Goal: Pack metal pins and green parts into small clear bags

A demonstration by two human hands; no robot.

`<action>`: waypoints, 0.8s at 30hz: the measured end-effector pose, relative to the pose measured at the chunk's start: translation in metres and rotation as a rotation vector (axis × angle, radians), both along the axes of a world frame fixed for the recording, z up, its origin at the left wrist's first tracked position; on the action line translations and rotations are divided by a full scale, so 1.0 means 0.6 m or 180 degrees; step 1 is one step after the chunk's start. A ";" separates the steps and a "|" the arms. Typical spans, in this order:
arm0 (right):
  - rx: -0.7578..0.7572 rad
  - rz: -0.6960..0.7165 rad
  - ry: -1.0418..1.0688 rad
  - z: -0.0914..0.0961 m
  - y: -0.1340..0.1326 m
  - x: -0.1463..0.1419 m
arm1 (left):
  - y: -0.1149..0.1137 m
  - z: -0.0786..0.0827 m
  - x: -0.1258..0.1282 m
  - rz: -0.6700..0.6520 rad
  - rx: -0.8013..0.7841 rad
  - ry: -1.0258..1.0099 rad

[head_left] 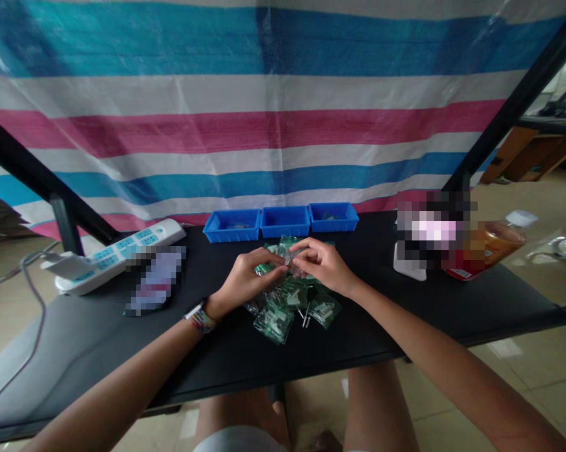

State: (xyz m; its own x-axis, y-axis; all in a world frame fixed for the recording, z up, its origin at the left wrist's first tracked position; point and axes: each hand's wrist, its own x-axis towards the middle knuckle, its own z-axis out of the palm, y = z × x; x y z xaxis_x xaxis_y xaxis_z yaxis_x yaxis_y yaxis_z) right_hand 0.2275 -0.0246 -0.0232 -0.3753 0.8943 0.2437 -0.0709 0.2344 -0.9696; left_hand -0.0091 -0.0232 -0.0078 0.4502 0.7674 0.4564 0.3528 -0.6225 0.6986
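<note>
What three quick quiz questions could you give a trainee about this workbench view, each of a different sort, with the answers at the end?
1. Count: how many blue plastic bins stand in a row on the black table, beyond the hands?

2. True or false: the white power strip lies to the right of the blue plastic bins, as the person sees it.

3. Multiple choice: what lies directly beneath the left hand and right hand?
A) the blue plastic bins
B) a pile of small green-tinted plastic bags
C) the white power strip

Key: 1. Three. 2. False; it lies to their left. 3. B.
</note>
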 end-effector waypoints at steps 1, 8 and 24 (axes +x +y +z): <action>-0.0028 0.0024 0.0041 0.000 -0.001 -0.002 | -0.002 -0.001 0.002 0.0043 -0.0103 -0.0066; -0.0130 0.0125 0.0240 0.000 -0.002 -0.006 | -0.004 0.004 0.001 0.0056 -0.0380 -0.0305; 0.1692 -0.0549 -0.0661 0.001 -0.011 0.000 | -0.010 0.003 0.000 -0.0131 -0.0265 0.0013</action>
